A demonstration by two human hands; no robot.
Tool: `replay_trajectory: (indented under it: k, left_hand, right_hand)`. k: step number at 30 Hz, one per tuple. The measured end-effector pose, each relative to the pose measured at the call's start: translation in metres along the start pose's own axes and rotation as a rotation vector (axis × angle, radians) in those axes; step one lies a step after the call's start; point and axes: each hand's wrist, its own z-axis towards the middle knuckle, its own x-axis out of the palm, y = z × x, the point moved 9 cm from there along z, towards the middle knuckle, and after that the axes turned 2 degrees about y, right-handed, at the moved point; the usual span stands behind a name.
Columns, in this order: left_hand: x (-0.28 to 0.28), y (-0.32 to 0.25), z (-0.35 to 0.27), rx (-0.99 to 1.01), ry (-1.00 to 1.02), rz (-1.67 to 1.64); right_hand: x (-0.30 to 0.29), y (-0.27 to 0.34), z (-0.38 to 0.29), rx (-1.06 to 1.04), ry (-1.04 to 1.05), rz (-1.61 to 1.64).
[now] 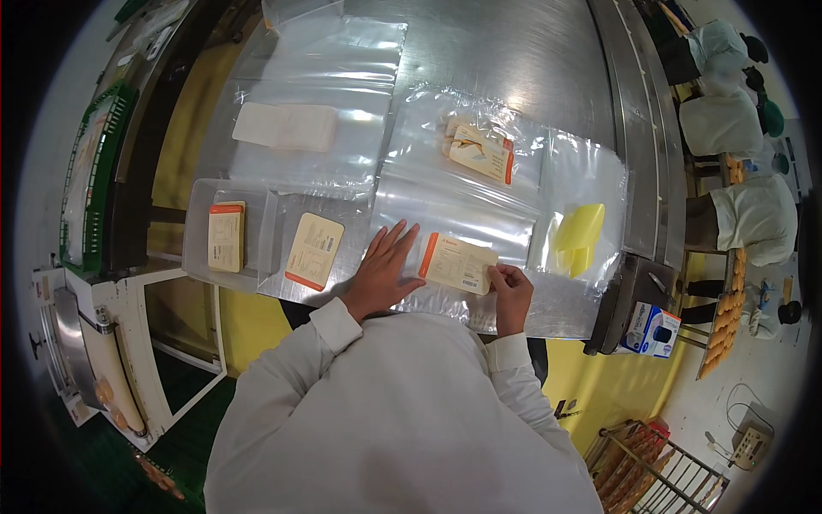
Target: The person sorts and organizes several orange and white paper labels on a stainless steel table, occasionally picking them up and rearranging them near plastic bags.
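Observation:
My right hand (512, 297) pinches the lower right corner of a cream printed label card (457, 262) with an orange end band, which lies on clear plastic bags (449, 209). Just left of that card, my left hand (385, 270) rests flat with fingers spread on the plastic. Another such card (314, 252) lies on the steel table further left. More cards (226, 238) are stacked in a translucent plastic box (266, 257). Beyond my hands, several overlapping cards (481, 154) sit on or under the plastic; which, I cannot tell.
At right, yellow sheet pieces (581, 238) lie on clear bags, near a blue and white box (652, 329). Blank pale cards (286, 126) lie on bags at upper left. A green crate (96, 180) stands far left. Several co-workers (754, 218) stand by bread trays (722, 327) at right.

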Motion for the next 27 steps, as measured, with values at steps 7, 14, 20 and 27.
replay_trajectory:
  k: [7, 14, 20, 27]
  left_hand:
    - [0.004, -0.002, 0.001, -0.001, 0.043, 0.063]
    - [0.003, -0.002, 0.001, 0.001, 0.044, 0.052]
    - [0.004, -0.001, 0.001, -0.009, 0.057, 0.059]
    - [0.014, -0.004, 0.005, 0.025, 0.025, 0.372]
  right_hand:
    - [0.004, 0.009, 0.003, -0.074, 0.039, -0.009]
    - [0.010, -0.004, 0.010, -0.037, 0.022, -0.029]
    - [0.010, -0.008, 0.012, -0.040, 0.033, -0.045]
    - [0.008, -0.011, 0.018, -0.169, -0.018, -0.242]
